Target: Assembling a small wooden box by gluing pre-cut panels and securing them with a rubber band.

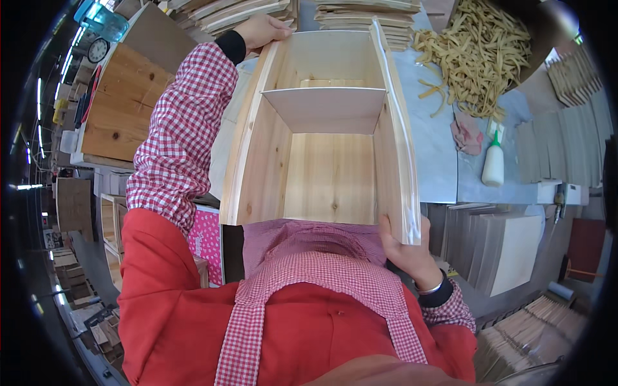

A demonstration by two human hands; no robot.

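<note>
In front of my body lies a pale wooden box frame (331, 183), open toward me at the near end. A thin light panel (325, 110) crosses it between the two long sides. Grooved strips run along the tops of those sides. My left hand (262, 31) is closed at the far left corner, fingers pressed together against the frame. At the near right corner, my right hand (411, 254) grips the end of the right side, thumb on the inner face and fingers outside; part of the grip is hidden behind the wood.
Stacked wooden slats (364, 14) lie beyond the box. To the right on the table are a heap of yellowish strips (479, 55), a pink rag (467, 134) and a white squeeze bottle (494, 166) with a green tip. Panels (508, 248) lean below the table. A wooden board (125, 106) stands left.
</note>
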